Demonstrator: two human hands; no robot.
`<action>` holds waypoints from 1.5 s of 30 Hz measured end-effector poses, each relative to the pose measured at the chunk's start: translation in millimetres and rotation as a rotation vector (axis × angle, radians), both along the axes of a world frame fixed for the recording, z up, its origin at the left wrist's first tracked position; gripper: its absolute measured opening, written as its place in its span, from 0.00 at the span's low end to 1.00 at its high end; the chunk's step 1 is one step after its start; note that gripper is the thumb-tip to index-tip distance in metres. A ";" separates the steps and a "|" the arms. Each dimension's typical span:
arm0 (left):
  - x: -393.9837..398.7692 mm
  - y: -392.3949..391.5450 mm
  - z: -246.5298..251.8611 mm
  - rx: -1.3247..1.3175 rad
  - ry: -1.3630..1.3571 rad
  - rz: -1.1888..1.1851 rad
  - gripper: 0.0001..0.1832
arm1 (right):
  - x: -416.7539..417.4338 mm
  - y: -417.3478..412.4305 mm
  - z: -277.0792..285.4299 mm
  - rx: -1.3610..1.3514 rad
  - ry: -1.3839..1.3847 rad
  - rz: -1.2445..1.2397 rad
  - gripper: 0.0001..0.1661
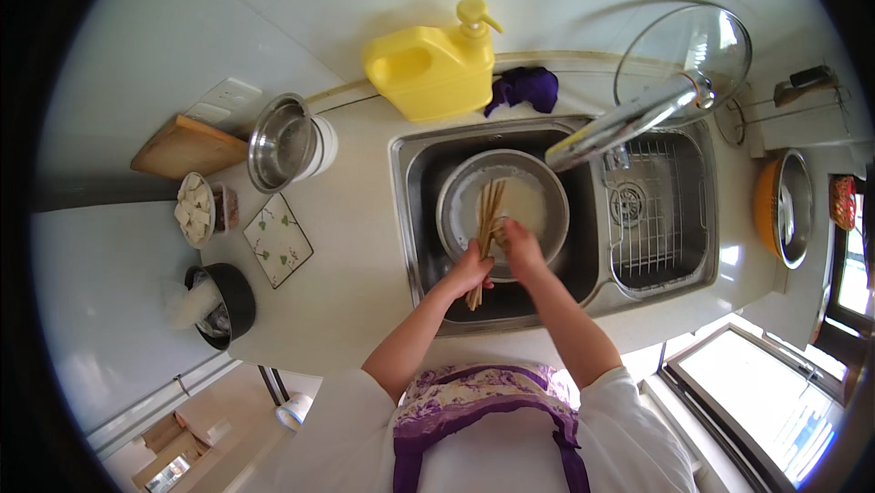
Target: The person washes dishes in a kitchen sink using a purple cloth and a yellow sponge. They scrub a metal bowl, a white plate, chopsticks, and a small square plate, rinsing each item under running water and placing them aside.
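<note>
A bundle of chopsticks [490, 209], light wooden or bamboo, slants over a round stainless steel basin [448, 233]. My left hand [470, 270] grips it near its lower end, and the ends stick out below the fist. My right hand [522, 247] is curled just to the right, against the bundle, with a small tan item [502, 232] in its fingers; blur and the fingers hide what it is. Cloudy whitish water [525, 198] lies in the basin, below both hands. The basin stands in the left bowl of a steel double sink [402, 219].
The chrome faucet [629, 120] reaches over the sink divider. A wire rack [656, 219] lines the right bowl. Behind stand a yellow pump jug [431, 73], a purple cloth [525, 88] and a glass lid [683, 55]. At left are a trivet [278, 241] and a black pot [239, 301].
</note>
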State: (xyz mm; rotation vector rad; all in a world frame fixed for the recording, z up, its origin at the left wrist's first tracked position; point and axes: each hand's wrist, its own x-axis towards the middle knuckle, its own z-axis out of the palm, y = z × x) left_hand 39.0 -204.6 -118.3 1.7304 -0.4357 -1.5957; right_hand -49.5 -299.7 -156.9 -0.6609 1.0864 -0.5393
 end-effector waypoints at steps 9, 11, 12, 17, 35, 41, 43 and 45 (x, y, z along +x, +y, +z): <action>-23.1 -14.3 13.5 -0.294 -0.605 -0.371 0.11 | 23.2 10.2 3.9 -0.522 0.610 0.103 0.11; -28.7 -2.3 26.3 -0.039 -0.632 -0.369 0.10 | 25.8 -16.2 39.3 -0.101 0.353 0.111 0.12; -37.2 -3.2 41.9 -0.007 -0.589 -0.473 0.10 | 18.6 -33.0 25.0 -0.110 0.295 -0.016 0.12; -21.8 4.3 40.4 -0.086 -0.658 -0.416 0.11 | 20.5 -15.9 31.6 0.064 0.220 -0.112 0.12; -16.2 3.7 63.0 0.030 -0.287 -0.152 0.10 | 7.4 20.5 38.2 -0.522 0.452 0.324 0.17; -36.3 3.0 52.9 -0.281 -0.653 -0.299 0.10 | 14.6 -14.3 0.0 -0.389 0.487 0.174 0.23; -13.9 1.3 46.9 -0.451 -0.629 -0.287 0.09 | 26.3 17.5 2.4 -0.495 0.533 0.128 0.20; -19.2 16.2 56.9 -0.271 -0.687 -0.317 0.10 | 22.8 -7.1 6.3 -0.231 0.487 0.151 0.19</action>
